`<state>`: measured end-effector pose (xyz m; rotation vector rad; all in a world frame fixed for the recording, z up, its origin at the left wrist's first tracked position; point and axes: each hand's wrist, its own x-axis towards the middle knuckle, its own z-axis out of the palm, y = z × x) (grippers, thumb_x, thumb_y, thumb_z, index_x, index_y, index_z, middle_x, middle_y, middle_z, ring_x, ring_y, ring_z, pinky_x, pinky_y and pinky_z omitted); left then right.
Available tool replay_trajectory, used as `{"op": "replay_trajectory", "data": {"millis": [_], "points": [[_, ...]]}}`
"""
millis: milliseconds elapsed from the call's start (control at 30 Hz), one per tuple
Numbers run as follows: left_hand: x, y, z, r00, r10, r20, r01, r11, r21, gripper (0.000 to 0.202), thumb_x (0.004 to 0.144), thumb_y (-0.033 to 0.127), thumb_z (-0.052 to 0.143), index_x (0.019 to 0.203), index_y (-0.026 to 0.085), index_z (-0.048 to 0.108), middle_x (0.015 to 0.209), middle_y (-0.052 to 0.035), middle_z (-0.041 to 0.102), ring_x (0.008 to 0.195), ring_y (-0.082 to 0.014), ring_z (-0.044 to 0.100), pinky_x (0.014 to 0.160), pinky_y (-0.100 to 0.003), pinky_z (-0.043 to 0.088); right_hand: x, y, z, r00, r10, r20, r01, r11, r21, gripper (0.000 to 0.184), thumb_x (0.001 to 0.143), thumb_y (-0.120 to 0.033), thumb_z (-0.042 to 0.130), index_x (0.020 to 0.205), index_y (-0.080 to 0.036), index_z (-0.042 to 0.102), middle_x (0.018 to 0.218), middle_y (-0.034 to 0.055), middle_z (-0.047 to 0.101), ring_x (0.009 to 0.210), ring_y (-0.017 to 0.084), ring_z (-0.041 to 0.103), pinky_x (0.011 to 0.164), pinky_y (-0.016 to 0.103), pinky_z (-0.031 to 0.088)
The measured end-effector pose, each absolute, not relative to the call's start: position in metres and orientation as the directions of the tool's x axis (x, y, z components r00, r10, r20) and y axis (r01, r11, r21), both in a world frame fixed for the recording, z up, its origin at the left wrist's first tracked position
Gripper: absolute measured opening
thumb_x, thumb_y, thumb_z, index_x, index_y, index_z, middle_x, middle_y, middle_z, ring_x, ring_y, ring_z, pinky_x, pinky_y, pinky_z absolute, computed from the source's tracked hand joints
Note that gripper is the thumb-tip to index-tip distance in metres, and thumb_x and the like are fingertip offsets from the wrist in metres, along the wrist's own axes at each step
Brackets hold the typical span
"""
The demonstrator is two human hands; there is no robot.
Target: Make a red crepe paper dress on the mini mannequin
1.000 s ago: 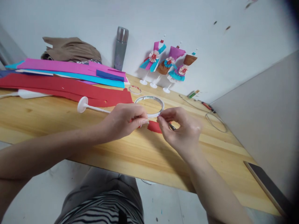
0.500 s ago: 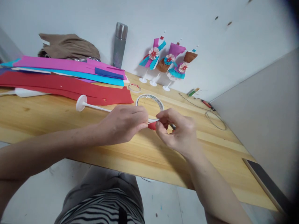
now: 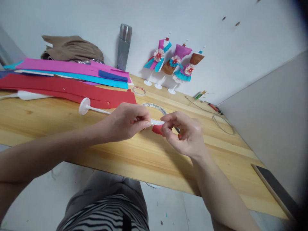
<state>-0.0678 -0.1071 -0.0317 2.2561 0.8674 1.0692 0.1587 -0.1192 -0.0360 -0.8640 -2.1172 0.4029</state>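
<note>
My left hand (image 3: 128,121) pinches the near edge of a thin white tape roll (image 3: 157,109) that lies over the wooden table (image 3: 144,154). Close beside it, my right hand (image 3: 184,133) is closed in a pinch on a small red foam piece (image 3: 157,129) and touches the tape end. A dark thin tool tip shows behind the right fingers; what it is I cannot make out. A white plastic stand with a round foot (image 3: 85,106) lies on the table just left of my left hand.
Long foam sheets in red (image 3: 60,89), blue and pink are stacked at the back left, with brown cloth (image 3: 72,48) behind. A grey flask (image 3: 124,46) and three dressed paper figures (image 3: 174,64) stand by the wall. A small tape ring (image 3: 139,91), wires and a dark tablet (image 3: 276,189) lie nearby.
The tape roll has tipped lower toward the table. My right hand has closed in toward the left and now pinches the red foam piece at the roll's near edge.
</note>
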Motion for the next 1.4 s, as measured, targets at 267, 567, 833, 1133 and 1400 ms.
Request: {"op": "replay_trajectory", "data": {"millis": [267,567,833,1133,1400], "points": [[-0.066,-0.107,-0.035,0.479,0.724,0.496,0.310,-0.668,0.676,0.020,0.083,0.022,0.057,0.064,0.016,0.059,0.064,-0.0012,0.066,0.062,-0.0107,0.058,0.057,-0.021,0.039,0.151,-0.120,-0.040,-0.383,0.713,0.587,0.520,0.692,-0.501,0.019,0.075,-0.007,0.060,0.085,-0.023,0.056,0.058,-0.0067,0.057,0.046,0.009,0.048,0.048,0.025,0.040],[-0.063,-0.102,-0.029,0.423,0.860,0.286,0.074,-0.348,0.935,0.017,0.078,0.019,0.062,0.062,0.014,0.062,0.062,-0.0028,0.068,0.059,-0.0105,0.063,0.057,-0.019,0.047,0.151,-0.120,-0.044,-0.233,0.787,0.571,0.245,0.616,-0.749,0.017,0.085,-0.016,0.061,0.100,-0.023,0.062,0.065,-0.0034,0.066,0.056,0.014,0.064,0.054,0.029,0.052],[-0.062,-0.104,-0.023,0.384,0.902,0.200,-0.114,-0.168,0.979,0.012,0.074,0.016,0.067,0.062,0.012,0.064,0.057,-0.0013,0.066,0.053,-0.0084,0.062,0.052,-0.016,0.049,0.151,-0.116,-0.042,-0.125,0.590,0.798,0.346,0.780,-0.522,0.015,0.083,-0.015,0.070,0.094,-0.025,0.069,0.074,-0.0009,0.068,0.061,0.014,0.063,0.058,0.030,0.052],[-0.059,-0.111,-0.031,0.379,0.867,0.324,0.011,-0.355,0.935,0.015,0.077,0.017,0.066,0.063,0.013,0.064,0.065,-0.0042,0.069,0.060,-0.0095,0.062,0.058,-0.018,0.050,0.148,-0.121,-0.041,-0.320,0.266,0.909,0.636,0.772,-0.002,0.022,0.082,-0.005,0.070,0.091,-0.025,0.066,0.076,0.0007,0.069,0.065,0.014,0.064,0.056,0.028,0.050],[-0.059,-0.108,-0.030,0.380,0.904,0.194,-0.096,-0.170,0.981,0.012,0.078,0.015,0.066,0.066,0.012,0.065,0.059,-0.0021,0.068,0.055,-0.0088,0.062,0.056,-0.018,0.050,0.149,-0.119,-0.040,-0.316,0.337,0.887,0.620,0.781,-0.075,0.018,0.088,-0.007,0.057,0.080,-0.023,0.054,0.069,-0.0013,0.057,0.064,0.014,0.056,0.060,0.028,0.045]]}}
